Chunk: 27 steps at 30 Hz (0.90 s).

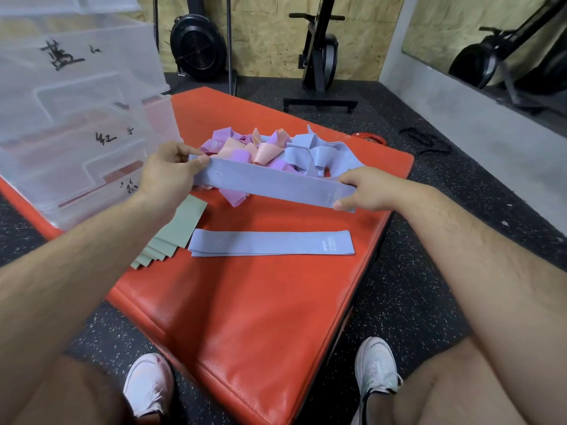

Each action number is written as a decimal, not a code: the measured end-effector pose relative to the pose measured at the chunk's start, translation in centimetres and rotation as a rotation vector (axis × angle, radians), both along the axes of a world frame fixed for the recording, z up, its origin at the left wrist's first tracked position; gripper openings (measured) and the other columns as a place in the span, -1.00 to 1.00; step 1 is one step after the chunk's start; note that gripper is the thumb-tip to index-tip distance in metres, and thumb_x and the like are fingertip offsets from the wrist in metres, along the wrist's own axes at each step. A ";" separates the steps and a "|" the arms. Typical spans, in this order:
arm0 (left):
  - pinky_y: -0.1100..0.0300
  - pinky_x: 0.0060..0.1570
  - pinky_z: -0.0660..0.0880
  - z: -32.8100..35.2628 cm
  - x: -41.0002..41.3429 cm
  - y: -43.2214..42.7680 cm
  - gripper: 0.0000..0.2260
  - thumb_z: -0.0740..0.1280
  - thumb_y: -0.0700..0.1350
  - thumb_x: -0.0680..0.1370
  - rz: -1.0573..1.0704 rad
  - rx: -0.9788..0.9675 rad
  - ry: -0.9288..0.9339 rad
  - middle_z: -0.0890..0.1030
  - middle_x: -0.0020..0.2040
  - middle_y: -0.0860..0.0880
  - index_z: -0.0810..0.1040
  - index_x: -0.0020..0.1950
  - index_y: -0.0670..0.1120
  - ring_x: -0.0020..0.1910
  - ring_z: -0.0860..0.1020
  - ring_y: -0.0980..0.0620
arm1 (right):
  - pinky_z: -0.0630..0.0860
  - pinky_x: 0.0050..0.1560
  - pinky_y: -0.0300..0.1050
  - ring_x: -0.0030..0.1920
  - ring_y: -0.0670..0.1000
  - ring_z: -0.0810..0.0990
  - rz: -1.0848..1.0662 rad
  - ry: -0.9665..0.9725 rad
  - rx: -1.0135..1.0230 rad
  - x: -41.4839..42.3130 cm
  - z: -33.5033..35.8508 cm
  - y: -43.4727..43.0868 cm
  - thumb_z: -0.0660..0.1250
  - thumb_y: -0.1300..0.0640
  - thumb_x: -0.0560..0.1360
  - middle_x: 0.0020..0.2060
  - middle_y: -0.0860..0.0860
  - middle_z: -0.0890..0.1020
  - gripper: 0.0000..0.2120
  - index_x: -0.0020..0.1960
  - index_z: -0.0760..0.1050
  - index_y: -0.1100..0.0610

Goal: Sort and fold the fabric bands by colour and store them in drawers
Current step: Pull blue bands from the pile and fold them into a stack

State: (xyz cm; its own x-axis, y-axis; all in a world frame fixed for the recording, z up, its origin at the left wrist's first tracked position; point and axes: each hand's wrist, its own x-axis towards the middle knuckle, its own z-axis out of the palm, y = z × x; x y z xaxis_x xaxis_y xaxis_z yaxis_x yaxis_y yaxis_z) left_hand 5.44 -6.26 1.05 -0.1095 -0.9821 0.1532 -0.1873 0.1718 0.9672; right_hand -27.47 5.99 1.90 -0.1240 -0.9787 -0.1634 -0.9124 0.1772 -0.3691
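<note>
Between pinching hands (171,170), blue band (273,184)

My forearms were bare and hairy, no sleeves on them. My left hand (167,173) and right hand (365,188) wore no gloves. I had white sneakers (376,368) on, knees uncovered.

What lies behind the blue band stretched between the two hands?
Behind the blue band sits a loose pile of purple, pink and blue bands on the red mat. The band covers the pile's near edge.
</note>
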 end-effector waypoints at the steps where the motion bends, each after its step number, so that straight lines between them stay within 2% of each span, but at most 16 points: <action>1: 0.15 -0.32 0.55 -0.3 0.3 -0.2 -0.92 0.43 -0.19 0.53 -0.005 0.004 -0.021 0.62 -0.14 -0.18 0.58 -0.14 -0.08 -0.28 0.58 -0.07 | 0.53 0.00 -0.02 -0.11 -0.01 0.62 -0.022 -0.049 -0.005 -0.6 0.1 0.3 0.53 -0.01 0.44 -0.19 -0.06 0.66 -0.88 -0.11 0.61 -0.03; 3: 0.08 -0.24 0.55 -0.9 0.9 -0.3 -0.88 0.45 -0.16 0.52 -0.055 0.032 -0.084 0.62 -0.15 -0.16 0.58 -0.20 -0.04 -0.23 0.57 -0.08 | 0.53 0.03 -0.06 -0.12 -0.02 0.65 -0.060 -0.184 -0.010 -1.2 0.2 1.1 0.53 0.06 0.45 -0.23 -0.05 0.70 -0.91 -0.14 0.64 0.03; 6: 0.04 -0.13 0.57 -2.0 1.7 -0.1 -0.92 0.51 -0.12 0.48 -0.113 0.096 -0.196 0.67 -0.13 -0.13 0.64 -0.17 -0.06 -0.18 0.59 -0.04 | 0.61 0.07 -0.05 -0.13 0.05 0.71 -0.146 -0.491 0.029 -1.8 -0.3 2.3 0.44 0.26 0.53 -0.21 0.11 0.73 -0.94 -0.01 0.60 0.22; 9: 0.24 -0.29 0.52 -2.7 2.3 0.5 -0.85 0.52 -0.14 0.46 -0.148 0.109 -0.322 0.64 -0.20 -0.09 0.66 -0.07 -0.20 -0.24 0.55 0.01 | 0.63 -0.02 -0.06 -0.18 0.00 0.71 -0.226 -0.626 0.139 -2.0 -1.1 3.5 0.30 0.32 0.61 -0.19 0.14 0.70 -0.95 0.02 0.52 0.22; 11: 0.34 -0.39 0.46 -3.0 2.5 0.9 -0.83 0.52 -0.15 0.47 -0.174 0.085 -0.406 0.61 -0.26 -0.06 0.65 -0.06 -0.23 -0.33 0.51 0.04 | 0.61 -0.04 -0.07 -0.20 -0.02 0.70 -0.264 -0.639 0.193 -1.8 -1.5 4.0 0.28 0.33 0.62 -0.24 0.12 0.71 -0.94 0.00 0.50 0.21; 13: 0.42 -0.45 0.39 -3.2 2.5 1.6 -0.89 0.51 -0.14 0.47 -0.172 0.008 -0.555 0.61 -0.28 -0.02 0.66 -0.09 -0.16 -0.39 0.49 0.07 | 0.61 -0.05 -0.06 -0.23 -0.01 0.69 -0.292 -0.619 0.224 -1.4 -1.9 4.2 0.31 0.32 0.60 -0.26 0.14 0.71 -0.97 0.02 0.50 0.23; 16: 0.29 -0.28 0.38 -3.7 2.7 2.4 -0.95 0.49 -0.15 0.48 -0.174 -0.102 -0.719 0.64 -0.13 0.03 0.66 -0.09 -0.07 -0.30 0.51 0.11 | 0.61 -0.06 -0.04 -0.23 0.00 0.69 -0.295 -0.511 0.254 -0.7 -2.7 4.3 0.34 0.29 0.58 -0.32 0.09 0.69 -0.96 0.01 0.50 0.21; 18: 0.24 -0.15 0.35 -4.1 2.8 2.7 -0.94 0.49 -0.17 0.47 -0.209 -0.189 -0.799 0.62 -0.11 0.04 0.65 -0.13 -0.03 -0.18 0.53 0.07 | 0.61 -0.10 -0.06 -0.24 0.00 0.69 -0.303 -0.462 0.252 -0.2 -3.1 4.4 0.35 0.29 0.57 -0.28 0.10 0.68 -0.95 -0.01 0.50 0.19; 22: 0.17 -0.24 0.33 -4.9 2.9 3.0 -0.86 0.52 -0.21 0.40 -0.220 -0.323 -0.873 0.61 -0.18 -0.05 0.59 -0.14 -0.07 -0.18 0.53 -0.03 | 0.62 -0.17 -0.06 -0.27 -0.01 0.71 -0.335 -0.407 0.244 0.5 -3.6 4.3 0.37 0.28 0.54 -0.17 0.15 0.65 -0.94 -0.04 0.50 0.19; 27: 0.16 -0.18 0.30 -5.9 3.0 2.6 -0.82 0.50 -0.23 0.40 -0.233 -0.391 -0.931 0.56 -0.17 -0.06 0.51 -0.17 -0.11 -0.16 0.47 -0.04 | 0.60 -0.24 -0.09 -0.20 0.08 0.73 -0.331 -0.350 0.235 2.0 -3.6 4.4 0.32 0.31 0.55 -0.15 0.18 0.63 -0.94 -0.02 0.47 0.20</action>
State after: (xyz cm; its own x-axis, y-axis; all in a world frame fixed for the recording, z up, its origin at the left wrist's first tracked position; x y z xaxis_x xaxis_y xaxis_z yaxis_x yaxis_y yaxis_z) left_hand 8.45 -3.63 -4.83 -0.5288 -0.8214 0.2139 -0.7543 0.5703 0.3252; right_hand -25.48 10.41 -1.73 -0.3190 -0.8285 -0.4602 -0.6233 0.5492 -0.5567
